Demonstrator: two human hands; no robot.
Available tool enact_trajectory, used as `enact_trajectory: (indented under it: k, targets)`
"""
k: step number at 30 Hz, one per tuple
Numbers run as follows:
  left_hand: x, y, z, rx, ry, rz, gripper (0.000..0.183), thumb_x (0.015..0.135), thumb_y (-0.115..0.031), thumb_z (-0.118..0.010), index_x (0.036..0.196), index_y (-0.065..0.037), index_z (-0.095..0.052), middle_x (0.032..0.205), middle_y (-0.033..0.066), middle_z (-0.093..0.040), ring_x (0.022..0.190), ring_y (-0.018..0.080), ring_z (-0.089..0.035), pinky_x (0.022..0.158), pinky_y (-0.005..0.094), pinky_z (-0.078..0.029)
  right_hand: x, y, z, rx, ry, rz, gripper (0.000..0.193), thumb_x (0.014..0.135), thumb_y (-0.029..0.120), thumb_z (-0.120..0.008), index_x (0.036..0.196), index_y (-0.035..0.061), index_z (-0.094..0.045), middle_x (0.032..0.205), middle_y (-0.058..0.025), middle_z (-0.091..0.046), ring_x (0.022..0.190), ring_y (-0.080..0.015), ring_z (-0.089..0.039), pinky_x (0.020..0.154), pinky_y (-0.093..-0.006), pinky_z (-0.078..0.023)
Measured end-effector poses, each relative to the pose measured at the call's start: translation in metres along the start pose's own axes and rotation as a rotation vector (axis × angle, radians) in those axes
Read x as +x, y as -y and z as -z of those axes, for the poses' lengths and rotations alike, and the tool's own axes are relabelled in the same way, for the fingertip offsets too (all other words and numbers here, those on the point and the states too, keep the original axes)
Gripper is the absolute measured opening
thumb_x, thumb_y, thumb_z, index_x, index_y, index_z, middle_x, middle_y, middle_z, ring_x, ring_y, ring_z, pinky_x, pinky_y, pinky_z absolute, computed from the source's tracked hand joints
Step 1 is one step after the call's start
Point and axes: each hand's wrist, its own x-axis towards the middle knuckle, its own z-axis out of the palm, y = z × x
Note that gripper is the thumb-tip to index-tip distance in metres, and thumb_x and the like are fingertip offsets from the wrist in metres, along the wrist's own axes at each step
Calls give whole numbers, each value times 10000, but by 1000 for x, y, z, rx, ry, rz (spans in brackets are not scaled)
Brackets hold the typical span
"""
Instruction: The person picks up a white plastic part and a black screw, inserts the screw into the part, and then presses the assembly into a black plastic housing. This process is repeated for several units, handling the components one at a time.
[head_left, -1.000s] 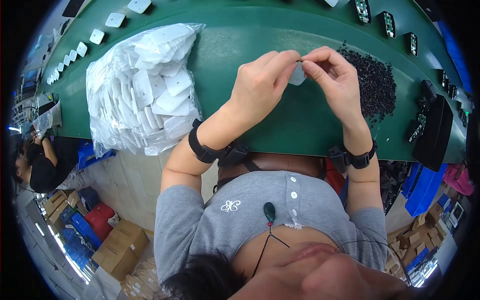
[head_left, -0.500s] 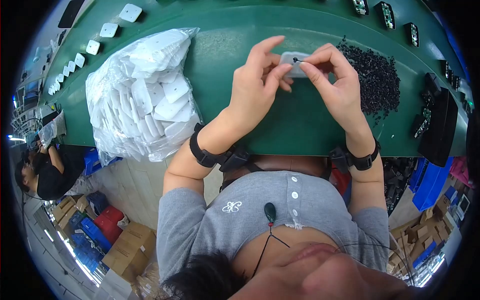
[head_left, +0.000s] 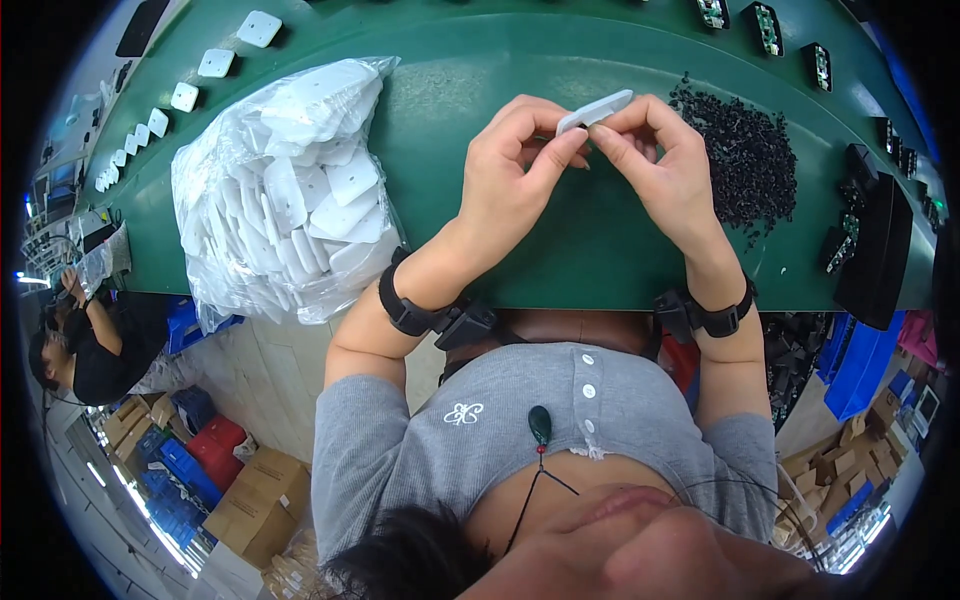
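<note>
Between my two hands, above the green table, a white plastic cover [head_left: 600, 107] with rounded corners is tilted nearly edge-on. My left hand [head_left: 510, 175] is closed on its left end, with thumb and fingers on either side. My right hand [head_left: 662, 165] pinches it from the right, thumb pointing in toward the left thumb. A small dark bit [head_left: 583, 127] shows at the cover's near edge by the left thumb tip; most of it is hidden. To the right of my hands spreads a pile of small black parts [head_left: 745, 165].
A clear plastic bag [head_left: 285, 195] full of white covers lies on the green table [head_left: 440, 110] at left. White pieces [head_left: 217, 63] line the far left edge. Black housings with circuit boards [head_left: 768, 30] stand along the right. A co-worker [head_left: 95, 340] sits at far left.
The white cover has turned from lying face-up to nearly edge-on. The black part the right fingers held over it is now mostly hidden. My left fingers have closed in around the cover.
</note>
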Motion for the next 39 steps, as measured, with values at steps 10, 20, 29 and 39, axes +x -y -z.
enact_trajectory:
  k: [10,20,29,39]
  targets:
    - [1,1,0,-19,-42,-53,56,940,-14,-605,929,38,-587,936,79,-592,750,133,-638,644,236,-524,3,-9,-1,-546,-196,582,157,825,116,-758,877,42,-629,762,-3,-551,674,-127,-498,607,-262,-402]
    - [1,0,6,-51,39,36,125,977,-71,-580,1040,36,-589,930,92,-658,777,140,-651,702,247,-522,4,-1,-5,-452,-355,479,336,771,179,-802,1012,55,-604,957,-63,-575,847,-190,-531,732,-314,-422]
    - [-1,-2,9,-9,102,95,142,971,-67,-585,1050,51,-591,943,101,-657,772,141,-648,680,250,-522,3,-6,6,-27,58,47,259,822,166,-766,948,62,-565,893,11,-578,839,-88,-530,752,-251,-425]
    - [11,4,11,-93,-32,158,201,988,-42,-518,1149,78,-519,916,130,-660,691,141,-639,607,247,-527,6,-22,-3,109,9,-56,310,883,226,-734,1034,29,-550,893,-8,-596,753,-72,-514,693,-224,-437]
